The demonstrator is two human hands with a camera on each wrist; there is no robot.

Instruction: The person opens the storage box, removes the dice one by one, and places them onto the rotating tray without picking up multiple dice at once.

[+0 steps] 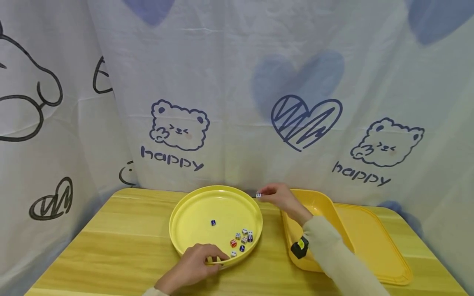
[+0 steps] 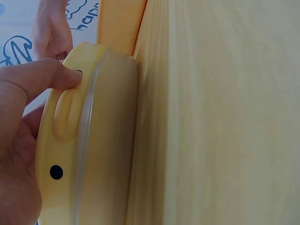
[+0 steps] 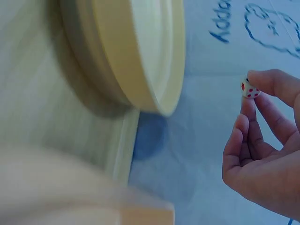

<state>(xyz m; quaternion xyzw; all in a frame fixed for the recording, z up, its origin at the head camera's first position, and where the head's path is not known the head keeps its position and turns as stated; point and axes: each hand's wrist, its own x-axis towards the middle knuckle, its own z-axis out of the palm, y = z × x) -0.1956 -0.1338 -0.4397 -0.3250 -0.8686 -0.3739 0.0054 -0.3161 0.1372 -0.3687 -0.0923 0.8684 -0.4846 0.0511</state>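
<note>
My right hand (image 1: pixel 284 201) pinches a white die (image 3: pixel 250 89) with red and blue dots between thumb and fingertips. In the head view it is held up beside the far right rim of a round yellow tray (image 1: pixel 194 209). My left hand (image 1: pixel 196 262) grips the tray's near rim; in the left wrist view the thumb (image 2: pixel 65 75) presses the outer wall. Inside the tray, a red die (image 1: pixel 233 243) lies among several white and blue dice near the right side. One blue die (image 1: pixel 213 223) sits apart, nearer the middle.
A deep orange-yellow bin (image 1: pixel 342 234) stands right of the tray, under my right forearm. Beside it lies a flat yellow tray or lid (image 1: pixel 374 242). The wooden table (image 1: pixel 111 230) ends at a printed white curtain (image 1: pixel 229 102) behind.
</note>
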